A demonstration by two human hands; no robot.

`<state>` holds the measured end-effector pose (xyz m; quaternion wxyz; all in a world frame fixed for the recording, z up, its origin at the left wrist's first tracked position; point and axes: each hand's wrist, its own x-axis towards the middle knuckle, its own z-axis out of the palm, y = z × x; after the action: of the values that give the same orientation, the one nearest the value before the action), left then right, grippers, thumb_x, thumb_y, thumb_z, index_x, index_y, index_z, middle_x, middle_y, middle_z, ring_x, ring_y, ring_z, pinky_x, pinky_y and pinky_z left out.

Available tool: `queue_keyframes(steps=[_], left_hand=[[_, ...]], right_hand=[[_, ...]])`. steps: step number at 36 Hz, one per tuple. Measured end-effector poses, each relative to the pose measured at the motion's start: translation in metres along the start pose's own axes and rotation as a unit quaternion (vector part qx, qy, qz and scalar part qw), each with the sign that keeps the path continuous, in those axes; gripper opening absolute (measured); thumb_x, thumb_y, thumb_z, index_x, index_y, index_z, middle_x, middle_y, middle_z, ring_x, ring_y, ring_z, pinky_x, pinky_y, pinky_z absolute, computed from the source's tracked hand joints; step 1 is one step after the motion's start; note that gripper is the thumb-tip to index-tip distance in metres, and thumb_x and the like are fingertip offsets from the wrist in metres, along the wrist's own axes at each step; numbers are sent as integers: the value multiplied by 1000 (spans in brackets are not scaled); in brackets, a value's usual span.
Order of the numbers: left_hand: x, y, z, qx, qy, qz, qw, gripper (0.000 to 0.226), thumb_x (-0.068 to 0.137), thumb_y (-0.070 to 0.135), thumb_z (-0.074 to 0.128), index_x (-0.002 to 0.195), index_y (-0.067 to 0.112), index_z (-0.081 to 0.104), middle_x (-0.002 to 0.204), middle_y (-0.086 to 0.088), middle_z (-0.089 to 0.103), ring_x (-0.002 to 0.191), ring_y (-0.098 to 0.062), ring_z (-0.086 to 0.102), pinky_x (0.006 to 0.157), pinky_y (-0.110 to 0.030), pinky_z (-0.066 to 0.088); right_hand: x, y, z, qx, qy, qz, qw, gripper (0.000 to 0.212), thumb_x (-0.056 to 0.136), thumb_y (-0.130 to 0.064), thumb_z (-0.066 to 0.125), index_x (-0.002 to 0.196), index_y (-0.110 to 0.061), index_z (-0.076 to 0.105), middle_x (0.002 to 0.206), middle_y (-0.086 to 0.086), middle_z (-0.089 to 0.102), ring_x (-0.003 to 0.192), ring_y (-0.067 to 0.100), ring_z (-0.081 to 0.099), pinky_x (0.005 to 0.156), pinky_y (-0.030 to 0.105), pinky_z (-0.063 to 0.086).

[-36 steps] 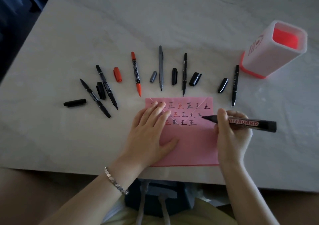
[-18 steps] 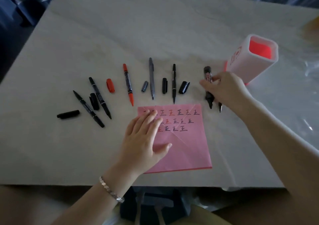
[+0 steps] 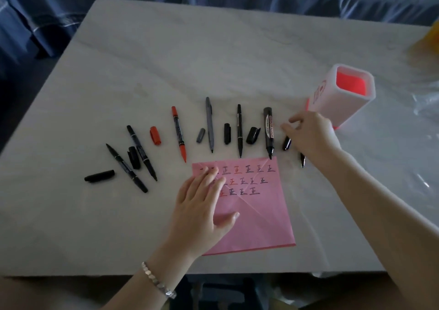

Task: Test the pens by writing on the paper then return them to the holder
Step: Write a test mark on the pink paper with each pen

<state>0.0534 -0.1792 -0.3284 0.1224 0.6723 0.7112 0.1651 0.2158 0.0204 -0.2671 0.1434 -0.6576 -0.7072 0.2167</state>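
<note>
Now the white square plastic holder shows its red inside; my left grip and right grip are wide.

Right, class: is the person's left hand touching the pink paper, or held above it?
Touching. The head view shows the left hand lying flat on the pink paper, with its fingers spread over the left end of the written rows and no gap visible.

You have lifted the whiteboard marker off the paper and laid it on the surface, between the fat black cap and the small black cap, its tip at the paper's top edge. Your right hand has let go, and its fingers now hang loosely spread just beside the barrel.
</note>
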Motion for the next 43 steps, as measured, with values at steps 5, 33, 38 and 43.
queue_keyframes(steps=[5, 33, 38, 43], left_hand=[[0, 0, 1, 6, 6, 1, 1000, 66, 77, 60, 44, 124, 14, 49, 130, -5, 55, 126, -22, 45, 108, -36, 23], [42, 44, 9, 101, -91, 39, 990, 93, 72, 74, 7, 146, 18, -6, 155, -3, -12, 140, -19, -19, 109, -38, -20], [42, 35, 5, 111, -98, 34, 988, 93, 72, 76, 9, 145, 21, -9, 155, 0, -10, 141, -17, -17, 107, -38, -21], [35, 27, 2, 81, -91, 23, 992, 91, 75, 74, 17, 147, 20, 6, 156, -6, 2, 139, -16, -11, 109, -38, -14]], right_hand=[[-9, 29, -23, -102, -21, 62, 993, 39, 84, -36, 60, 104, -3, 61, 101, 16, 62, 93, 36, 57, 71, 32, 41], [-102, 44, -22, 461, 15, 116, 880, 21, 85, 1, 56, 71, -14, 53, 42, -3, 46, 39, 7, 38, 37, 15, 28], [-115, 47, -13, 453, 36, 82, 887, 13, 83, -1, 59, 75, -11, 60, 46, 1, 51, 41, 9, 42, 40, 17, 35], [-122, 41, -2, 481, 52, 74, 872, 14, 86, -4, 57, 76, -11, 60, 52, -1, 61, 46, 9, 52, 43, 17, 43]])
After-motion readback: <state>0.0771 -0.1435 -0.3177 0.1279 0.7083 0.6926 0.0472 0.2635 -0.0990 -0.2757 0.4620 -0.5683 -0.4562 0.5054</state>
